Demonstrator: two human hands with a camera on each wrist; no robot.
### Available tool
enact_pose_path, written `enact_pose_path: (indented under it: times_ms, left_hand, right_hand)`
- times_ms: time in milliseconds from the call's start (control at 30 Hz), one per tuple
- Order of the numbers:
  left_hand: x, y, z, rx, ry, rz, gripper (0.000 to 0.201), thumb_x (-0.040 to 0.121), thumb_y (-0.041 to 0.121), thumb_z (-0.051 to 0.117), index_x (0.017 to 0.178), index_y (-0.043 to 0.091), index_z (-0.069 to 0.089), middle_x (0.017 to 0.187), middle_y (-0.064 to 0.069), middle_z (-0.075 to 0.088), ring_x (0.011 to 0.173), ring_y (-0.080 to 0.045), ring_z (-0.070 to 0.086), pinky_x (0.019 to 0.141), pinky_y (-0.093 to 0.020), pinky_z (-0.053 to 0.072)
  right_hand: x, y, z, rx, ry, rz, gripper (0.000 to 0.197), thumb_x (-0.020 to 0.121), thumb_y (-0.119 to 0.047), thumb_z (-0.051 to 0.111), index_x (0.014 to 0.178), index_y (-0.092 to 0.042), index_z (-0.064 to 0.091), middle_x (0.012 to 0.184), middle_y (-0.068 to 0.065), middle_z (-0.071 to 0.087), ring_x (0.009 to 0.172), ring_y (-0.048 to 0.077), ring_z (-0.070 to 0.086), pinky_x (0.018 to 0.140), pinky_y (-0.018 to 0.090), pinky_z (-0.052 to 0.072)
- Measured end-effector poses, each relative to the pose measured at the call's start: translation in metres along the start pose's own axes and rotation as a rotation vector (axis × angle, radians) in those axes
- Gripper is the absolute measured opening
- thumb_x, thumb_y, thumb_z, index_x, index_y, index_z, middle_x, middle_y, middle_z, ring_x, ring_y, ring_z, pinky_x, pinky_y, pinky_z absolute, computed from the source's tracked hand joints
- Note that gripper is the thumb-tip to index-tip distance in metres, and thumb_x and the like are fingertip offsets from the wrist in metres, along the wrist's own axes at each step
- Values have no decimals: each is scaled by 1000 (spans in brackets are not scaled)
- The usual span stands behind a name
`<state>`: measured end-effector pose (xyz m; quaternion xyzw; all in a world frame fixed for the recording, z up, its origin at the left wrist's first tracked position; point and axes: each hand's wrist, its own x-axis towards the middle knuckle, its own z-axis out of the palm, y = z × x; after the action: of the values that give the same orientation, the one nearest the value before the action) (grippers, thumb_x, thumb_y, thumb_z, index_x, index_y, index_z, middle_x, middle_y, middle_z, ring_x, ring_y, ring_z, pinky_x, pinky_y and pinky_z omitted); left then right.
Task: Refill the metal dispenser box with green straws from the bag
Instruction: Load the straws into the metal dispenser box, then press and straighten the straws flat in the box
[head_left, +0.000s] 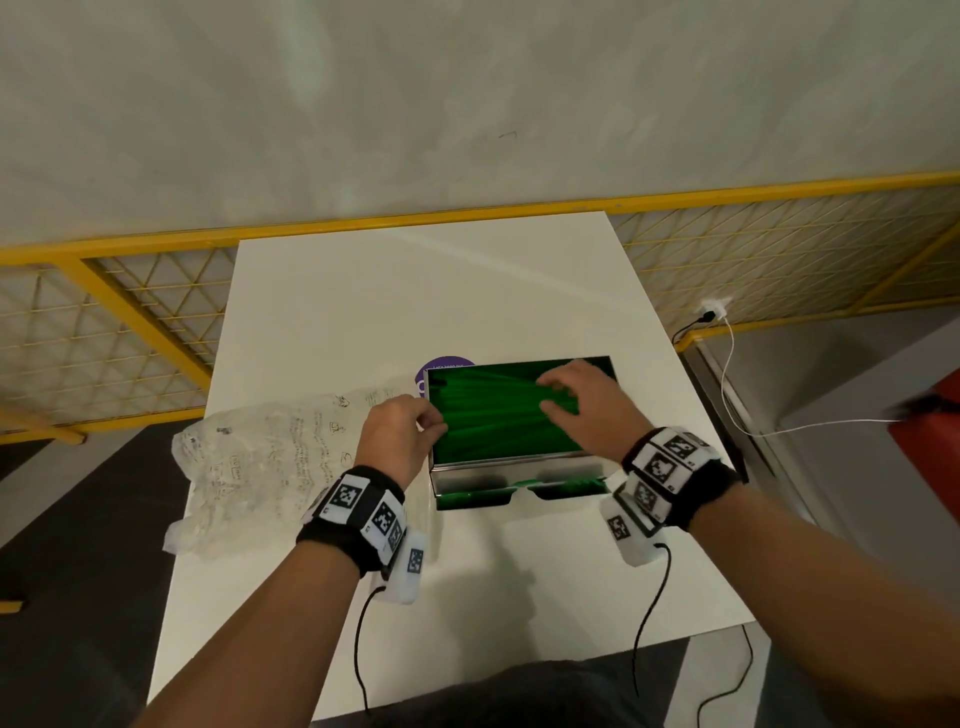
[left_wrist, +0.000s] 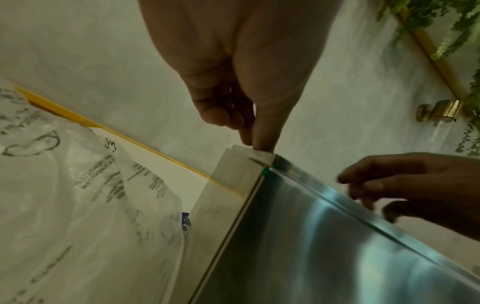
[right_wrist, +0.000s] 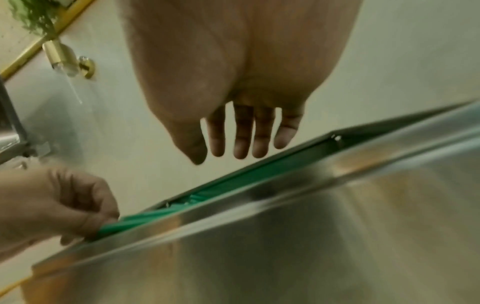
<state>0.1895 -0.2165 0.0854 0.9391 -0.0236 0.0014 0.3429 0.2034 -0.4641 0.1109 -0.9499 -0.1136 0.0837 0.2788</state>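
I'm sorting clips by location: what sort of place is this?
Probably a café or food-service seating area, though that is a guess. A metal straw dispenser full of green straws sits on a small white table beside a yellow mesh railing, with hanging greenery on the wall.

Right hand (right_wrist: 241, 98) hovers, fingers straight, above open metal dispenser box (right_wrist: 311, 226); left hand (right_wrist: 52, 205) pinches green straws (right_wrist: 233, 181) at rim.

Print on the plastic bag (head_left: 270, 462) and purple sticker (head_left: 441, 366) is illegible.
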Motion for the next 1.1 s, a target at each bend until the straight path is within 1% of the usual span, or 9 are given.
enact_pose_path:
  times_ms: [67,200,267,367,500,667,767,900,1100]
  left_hand:
    - [2,1,2,43,-65,37,12,84,16,67,88,7,73,88,-12,64,87,-25,58,75,-24,38]
    - [-5,6,7,44,23,149,15,90,16,58,94,5,67,89,-12,56,91,-27,50,81,-38,45]
    - [-8,13,12,73,21,234,24,92,23,52,109,9,62,108,-11,58,103,-28,50,90,-47,44]
    - [-11,22,23,263,-276,244,48,98,43,33,142,24,34,151,-2,29,140,-21,21,117,-43,10]
    - [-13,15,39,462,-371,258,74,84,61,-3,145,29,27,155,0,23,144,-17,15,115,-41,-7]
    - [-11,16,40,517,-376,274,78,82,60,-8,144,31,29,154,1,25,143,-16,17,114,-42,-9]
    - [-12,17,39,506,-380,270,80,79,60,-10,143,32,30,153,2,27,142,-16,20,113,-41,-12]
    - [-12,17,40,502,-353,269,81,79,59,-9,142,32,33,151,3,31,141,-16,24,112,-40,-12]
    - [-12,16,41,501,-330,276,76,82,58,-5,139,32,38,147,4,37,136,-15,31,110,-39,-12]
  right_hand:
    - [-19,7,-10,77,107,32,9,90,-22,60,92,-14,62,83,1,60,71,10,53,68,23,45]
    - [-59,29,7,-16,-45,164,34,91,-27,57,59,-17,53,52,-2,48,48,12,44,50,21,35]
    - [-71,41,27,-204,-148,239,29,92,-31,51,71,-14,63,65,5,60,63,21,59,58,29,43]
    - [-78,49,53,-378,-275,348,32,93,-36,44,112,-16,62,111,7,62,105,25,58,80,34,48]
    - [-77,52,69,-493,-417,353,38,92,-34,43,123,-12,49,130,6,50,120,25,44,92,39,45]
    - [-72,64,75,-374,-560,305,59,93,-30,43,148,-24,24,153,4,29,131,30,33,105,41,39]
    - [-79,72,70,-232,-493,332,58,94,-28,43,149,-31,23,144,11,41,127,27,40,104,36,39]
    - [-90,75,72,-362,-251,299,43,93,-25,42,136,-22,45,133,4,52,118,23,48,94,35,45]
    - [-78,62,77,-537,-353,216,39,91,-30,43,128,-18,49,140,6,40,125,25,39,98,37,39]
